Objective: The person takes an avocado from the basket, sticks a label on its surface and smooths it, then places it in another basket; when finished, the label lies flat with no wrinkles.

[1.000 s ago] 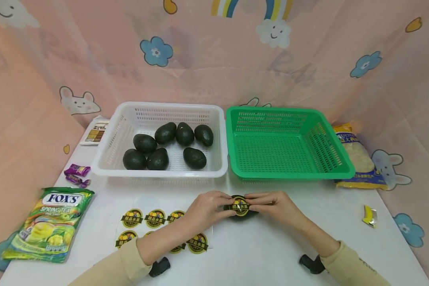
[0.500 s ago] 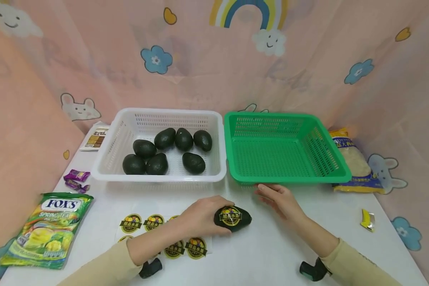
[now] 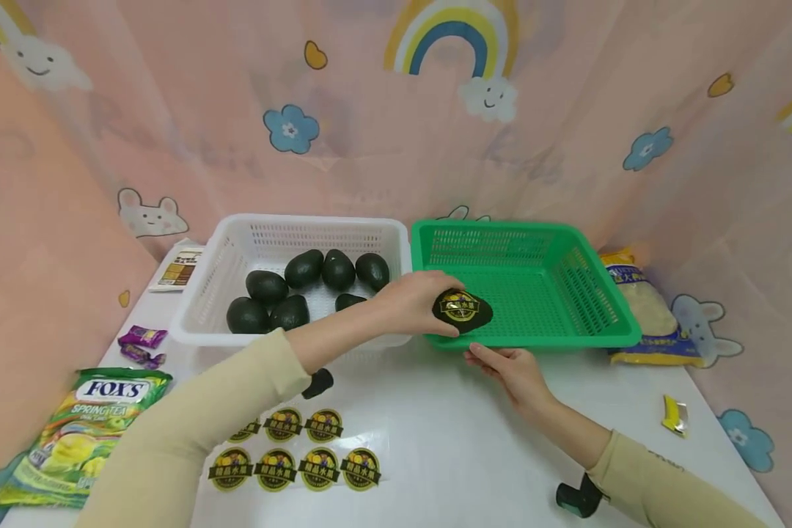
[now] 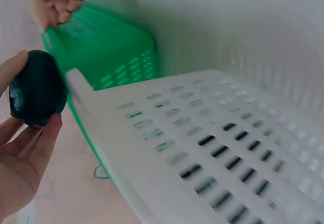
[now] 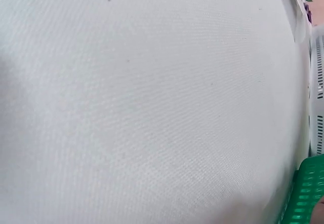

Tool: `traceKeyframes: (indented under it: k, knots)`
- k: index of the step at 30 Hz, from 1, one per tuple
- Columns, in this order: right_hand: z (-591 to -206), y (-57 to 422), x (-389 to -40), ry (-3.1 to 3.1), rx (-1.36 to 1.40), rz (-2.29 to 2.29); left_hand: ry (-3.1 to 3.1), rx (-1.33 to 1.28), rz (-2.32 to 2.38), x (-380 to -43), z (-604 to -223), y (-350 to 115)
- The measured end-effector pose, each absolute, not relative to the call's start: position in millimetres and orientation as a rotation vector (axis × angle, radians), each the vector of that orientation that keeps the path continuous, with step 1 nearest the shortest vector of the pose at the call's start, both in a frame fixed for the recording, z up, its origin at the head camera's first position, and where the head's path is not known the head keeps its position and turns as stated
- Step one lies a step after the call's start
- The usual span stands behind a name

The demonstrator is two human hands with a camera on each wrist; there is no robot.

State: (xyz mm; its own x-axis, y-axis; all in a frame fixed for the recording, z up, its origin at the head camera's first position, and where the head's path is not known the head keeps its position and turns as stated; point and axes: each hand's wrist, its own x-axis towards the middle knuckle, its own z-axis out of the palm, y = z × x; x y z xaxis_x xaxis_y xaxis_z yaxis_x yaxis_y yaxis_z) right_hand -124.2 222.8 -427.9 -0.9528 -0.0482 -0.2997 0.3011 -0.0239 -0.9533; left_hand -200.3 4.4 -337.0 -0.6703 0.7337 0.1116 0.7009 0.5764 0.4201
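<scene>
A dark avocado (image 4: pixel 39 88) lay in the left hand (image 3: pixel 417 304), its rounded end gripped between curled fingers and thumb, its narrower end pointing right, away from the fingertips. A black-and-gold sticker (image 3: pixel 459 306) faced up just beside them. Under these fingers was the front left part of the green basket (image 3: pixel 567 341); whether avocado and basket touched could not be told.

Nearer the person and to the right of the left fingers, the right hand (image 3: pixel 513 372) had its thumb tip at the basket's front rim, its other fingers bent beneath. Whether they gripped the rim could not be told.

Left of the left fingers stood the white basket (image 3: pixel 204 340), with seven other avocados (image 3: pixel 338 270) showing, one partly behind the forearm. Nearer the person than those fingers, more stickers (image 3: pixel 320 469) lay on the white table (image 3: pixel 449 455). Farther left were purple sweets (image 3: pixel 142 336) and a FOX'S bag (image 3: pixel 66 440). Well right of the right fingers lay a yellow packet (image 3: pixel 675 415) and, farther back, a yellow-and-blue bag (image 3: pixel 647 308).
</scene>
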Motion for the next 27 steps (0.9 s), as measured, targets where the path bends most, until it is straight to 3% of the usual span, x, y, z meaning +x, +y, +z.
traceKeyframes:
  k: [8, 12, 16, 22, 27]
  knots:
    - [-431, 223, -123, 2.037, 0.267, -2.038, 2.664, 1.118, 0.418, -219, -357, 25]
    - [-429, 224, -123, 2.052, 0.266, -2.040, 2.660, 1.207, 0.736, -209, -356, 9]
    - [-430, 223, -123, 2.058, 0.255, -2.046, 2.545, 1.246, 1.175, -179, -362, -21]
    - [-431, 222, -122, 2.031, 0.250, -2.071, 2.162, 0.804, 1.463, -127, -400, -79]
    - [-431, 216, -116, 1.978, 0.087, -1.980, 2.035, 0.267, 1.663, -116, -422, -124]
